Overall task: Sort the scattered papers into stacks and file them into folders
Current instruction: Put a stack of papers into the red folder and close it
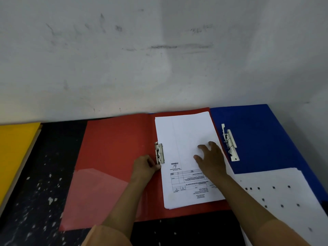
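Observation:
An open red folder (113,157) lies in the middle of the dark table. A stack of white papers (182,137) sits on its right half, beside a metal clip (159,153) at the spine. My left hand (144,166) has its fingers curled at the lower end of that clip. Spread fingers of my right hand (211,160) press flat on the stack. To the right lies an open blue folder (262,139) with its own metal clip (229,142). More white sheets (276,194) with small black marks lie over its near part.
A yellow folder (16,153) lies at the left edge of the table. The dark speckled tabletop (46,183) shows between it and the red folder. A scuffed white wall (159,59) rises directly behind the folders.

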